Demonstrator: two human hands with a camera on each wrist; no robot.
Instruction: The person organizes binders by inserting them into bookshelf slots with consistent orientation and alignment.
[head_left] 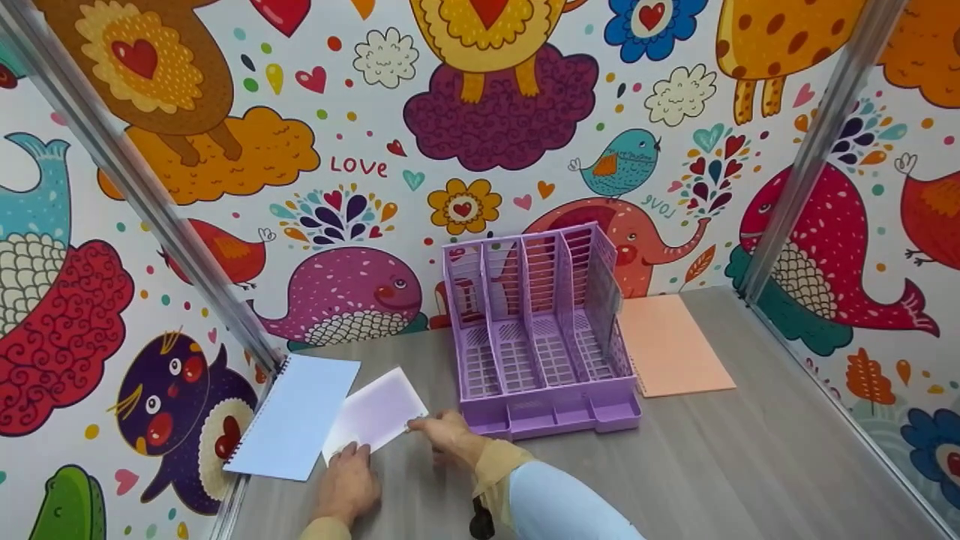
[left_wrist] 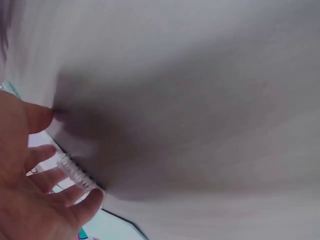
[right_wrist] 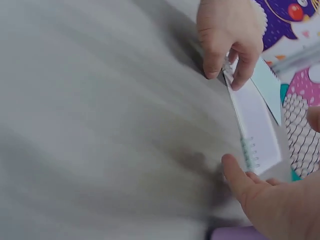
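A small lavender spiral notebook with pale edges lies slanted on the grey table, left of a purple file rack. My left hand holds its lower left part; in the left wrist view, that hand's fingers lie at the white spiral with the thumb across from them. My right hand pinches the notebook's right corner. The right wrist view shows the notebook between both hands, with spiral coils toward each end of its near edge. A larger light blue spiral notebook lies just left of it.
The purple file rack has upright dividers and a low compartmented front tray, close beyond my right hand. A peach notebook lies right of the rack. Printed wall panels with metal posts enclose the table at back and sides.
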